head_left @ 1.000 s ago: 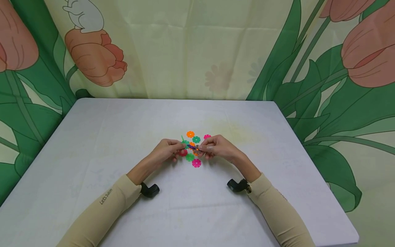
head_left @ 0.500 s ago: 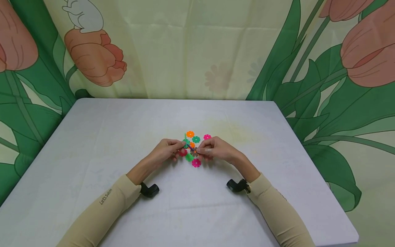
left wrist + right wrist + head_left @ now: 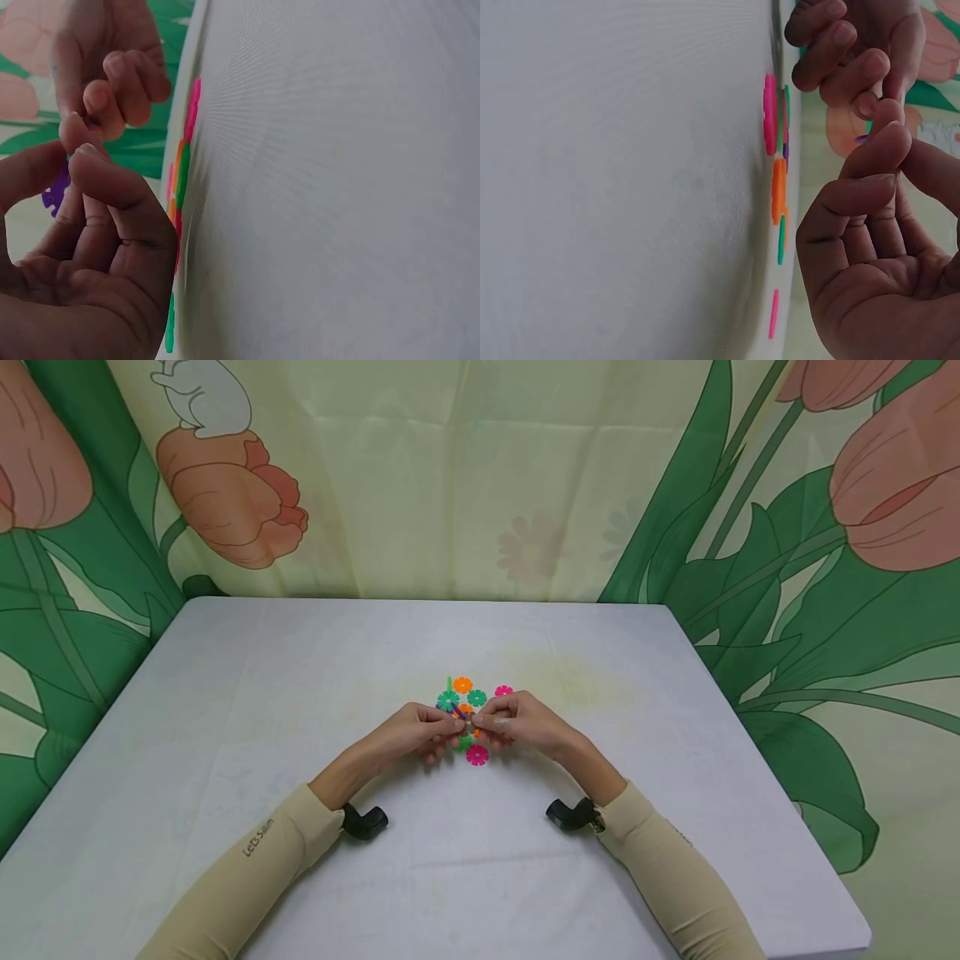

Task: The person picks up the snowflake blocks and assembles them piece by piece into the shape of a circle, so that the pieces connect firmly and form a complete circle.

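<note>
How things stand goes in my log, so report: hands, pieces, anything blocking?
Left hand and right hand pinching, close together. Purple disc at left hand; small grey piece between hands mostly hidden. Pink disc on table nearby, outside both grips.

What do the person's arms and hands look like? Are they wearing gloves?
No gloves: the left hand and right hand look bare. Both arms wear long beige sleeves. The left sleeve has dark lettering on it. A bent black gadget sticks out by each cuff. I can't see any cables.
</note>
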A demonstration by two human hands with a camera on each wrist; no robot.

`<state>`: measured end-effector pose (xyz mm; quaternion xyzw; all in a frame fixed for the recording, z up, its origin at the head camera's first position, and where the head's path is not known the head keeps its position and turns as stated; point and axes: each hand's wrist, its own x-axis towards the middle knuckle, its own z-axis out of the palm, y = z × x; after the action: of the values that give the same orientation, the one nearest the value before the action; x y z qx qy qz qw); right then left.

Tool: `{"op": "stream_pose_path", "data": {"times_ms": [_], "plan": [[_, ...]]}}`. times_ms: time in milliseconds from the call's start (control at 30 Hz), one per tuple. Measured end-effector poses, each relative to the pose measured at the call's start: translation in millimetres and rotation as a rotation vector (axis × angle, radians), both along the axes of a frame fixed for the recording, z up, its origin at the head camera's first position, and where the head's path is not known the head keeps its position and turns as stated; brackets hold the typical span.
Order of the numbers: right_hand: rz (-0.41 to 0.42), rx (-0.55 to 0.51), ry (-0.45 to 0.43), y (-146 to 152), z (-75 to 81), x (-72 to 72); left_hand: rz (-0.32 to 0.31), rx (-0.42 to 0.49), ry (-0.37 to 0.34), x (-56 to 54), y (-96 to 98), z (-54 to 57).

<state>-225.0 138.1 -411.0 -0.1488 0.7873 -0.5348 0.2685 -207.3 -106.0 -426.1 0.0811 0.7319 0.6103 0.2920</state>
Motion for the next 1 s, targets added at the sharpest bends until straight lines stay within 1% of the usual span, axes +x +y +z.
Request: {"op": "stream_pose_path", "data": {"times_ms": [133, 233, 300, 400, 533, 633, 767, 900, 1000], "plan": [[-0.005, -0.023, -0.018, -2.6, -3.0, 0.0, -0.006, 0.004, 0.008, -0.3, 0.2, -0.6], [0.001, -0.031, -0.019, -3.5, -3.6, 0.2, 0.008, 0.002, 0.009, -0.7, 0.5, -1.1], [0.002, -0.022, -0.007, -3.3, -3.0, 0.6, 0.018, 0.000, 0.013, -0.9, 0.8, -0.8], [-0.022, 0.003, 0.010, -2.0, -1.9, 0.8, 0.033, -0.009, 0.021, -1.0, 0.5, -0.5], [-0.073, 0.089, 0.098, 0.3, -3.7, -0.3, 0.043, -0.014, 0.023, -1.5, 0.2, -0.5], [-0.096, 0.205, 0.199, 0.6, -5.7, -0.7, 0.050, -0.019, 0.017, -1.9, 0.3, -0.5], [-0.109, 0.332, 0.296, -1.0, -7.6, -0.6, 0.060, -0.035, 0.014, -2.1, 0.1, -0.1], [-0.093, 0.389, 0.339, -3.0, -7.9, 1.1, 0.070, -0.033, 0.006, -2.4, -0.3, -0.6], [-0.079, 0.401, 0.350, -4.3, -8.7, 2.0, 0.066, -0.029, 0.007, -2.7, -0.8, -1.2]]}}
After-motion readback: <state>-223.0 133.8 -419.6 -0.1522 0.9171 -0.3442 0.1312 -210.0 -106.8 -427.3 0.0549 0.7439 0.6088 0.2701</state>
